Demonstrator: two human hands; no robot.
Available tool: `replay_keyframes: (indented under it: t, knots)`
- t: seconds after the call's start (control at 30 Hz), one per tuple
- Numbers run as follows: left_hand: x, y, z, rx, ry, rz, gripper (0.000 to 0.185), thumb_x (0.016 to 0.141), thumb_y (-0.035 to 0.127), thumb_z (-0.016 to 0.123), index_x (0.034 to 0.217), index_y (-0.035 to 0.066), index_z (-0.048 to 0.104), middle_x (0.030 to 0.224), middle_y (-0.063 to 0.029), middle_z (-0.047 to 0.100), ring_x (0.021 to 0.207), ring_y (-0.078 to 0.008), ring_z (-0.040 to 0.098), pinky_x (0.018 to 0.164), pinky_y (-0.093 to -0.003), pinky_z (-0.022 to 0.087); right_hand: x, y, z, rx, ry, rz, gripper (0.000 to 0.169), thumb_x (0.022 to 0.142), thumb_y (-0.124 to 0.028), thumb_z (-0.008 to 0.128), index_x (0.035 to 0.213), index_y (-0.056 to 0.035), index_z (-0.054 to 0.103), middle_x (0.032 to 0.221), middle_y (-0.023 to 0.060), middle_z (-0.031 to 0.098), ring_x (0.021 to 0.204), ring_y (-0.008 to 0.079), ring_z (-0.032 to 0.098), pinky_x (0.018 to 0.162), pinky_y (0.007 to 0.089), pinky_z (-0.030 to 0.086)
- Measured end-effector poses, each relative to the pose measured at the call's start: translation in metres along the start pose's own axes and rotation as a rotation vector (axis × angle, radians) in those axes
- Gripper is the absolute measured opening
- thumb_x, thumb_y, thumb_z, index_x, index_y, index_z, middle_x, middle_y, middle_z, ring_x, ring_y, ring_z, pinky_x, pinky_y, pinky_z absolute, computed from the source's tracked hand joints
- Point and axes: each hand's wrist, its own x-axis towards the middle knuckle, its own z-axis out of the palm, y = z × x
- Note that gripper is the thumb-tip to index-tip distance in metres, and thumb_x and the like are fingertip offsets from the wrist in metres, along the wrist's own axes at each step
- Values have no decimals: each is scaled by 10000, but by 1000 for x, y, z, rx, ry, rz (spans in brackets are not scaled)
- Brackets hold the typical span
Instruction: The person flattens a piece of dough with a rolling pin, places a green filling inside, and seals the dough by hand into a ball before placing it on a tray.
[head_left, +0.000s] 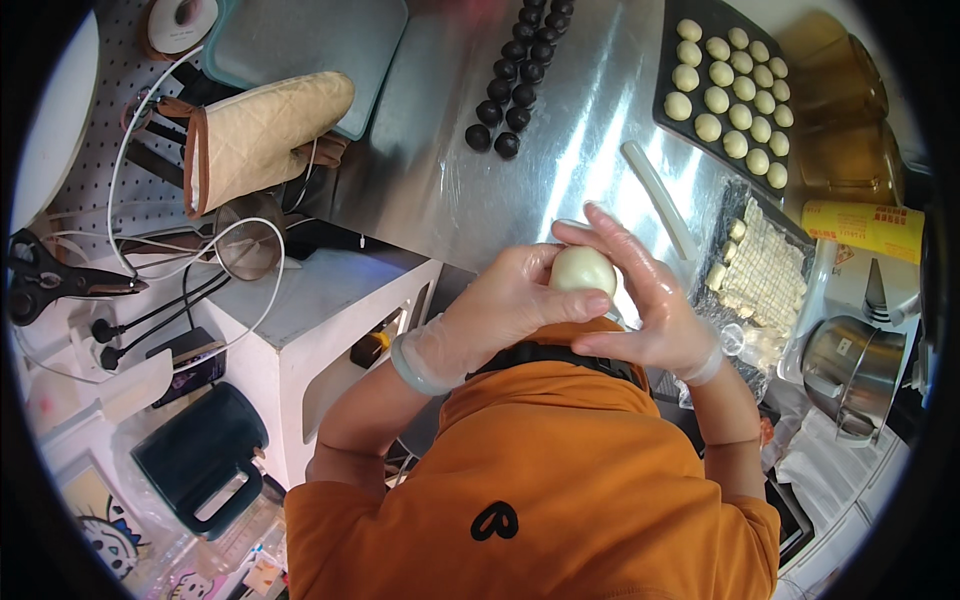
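A smooth, pale dough ball (583, 270) sits in the fingers of my left hand (517, 292), in front of my waist. My right hand (649, 300) is beside the ball with its fingers spread; whether its fingertips touch the ball I cannot tell. Both hands wear clear plastic gloves. Beyond them, two rows of dark round balls (507, 145) lie on the shiny metal worktop (480, 202). To the right, a whitish rolling pin (658, 199) rests at a slant on the worktop.
A black tray (694, 139) bears several pale dough balls at the far right. Nearer stands a plastic-lined tray of dough pieces (765, 270), with a steel pot (851, 375) to its right. An oven mitt (262, 139), scissors (67, 277) and a dark mug (202, 457) are at left.
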Motion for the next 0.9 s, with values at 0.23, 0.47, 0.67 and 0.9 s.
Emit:
replay_keyframes:
  t: [0.23, 0.47, 0.67, 0.9]
  knots:
    - [9, -20, 13, -273, 125, 182, 431, 901, 226, 694, 1217, -24, 541, 1113, -50, 601, 1037, -104, 573, 910, -255, 469, 0, 32, 17, -366, 300, -252, 763, 705, -5, 797, 1378, 8, 437, 1327, 215, 545, 1201, 342, 570, 982, 386, 487]
    - [9, -15, 18, -160, 206, 125, 442, 873, 142, 709, 1239, -26, 525, 1123, -59, 606, 1034, -116, 584, 902, -257, 482, 3, 29, 19, -247, 297, -232, 715, 715, -10, 788, 1348, 43, 458, 1262, 232, 587, 1170, 358, 591, 982, 391, 484]
    - [14, -28, 18, -145, 239, 272, 466, 851, 110, 732, 1241, -29, 518, 1128, -68, 607, 1029, -115, 589, 891, -262, 499, -5, 37, 28, -279, 444, -228, 711, 748, -67, 792, 1359, 42, 444, 1229, 217, 613, 1122, 340, 627, 959, 383, 497]
    - [6, -18, 13, -92, 249, 196, 438, 844, 110, 744, 1206, -38, 548, 1086, -68, 626, 983, -116, 608, 851, -252, 518, -1, 20, 9, -46, 188, -69, 958, 713, -123, 835, 1482, -13, 274, 1377, 199, 513, 1329, 318, 453, 1117, 432, 324]
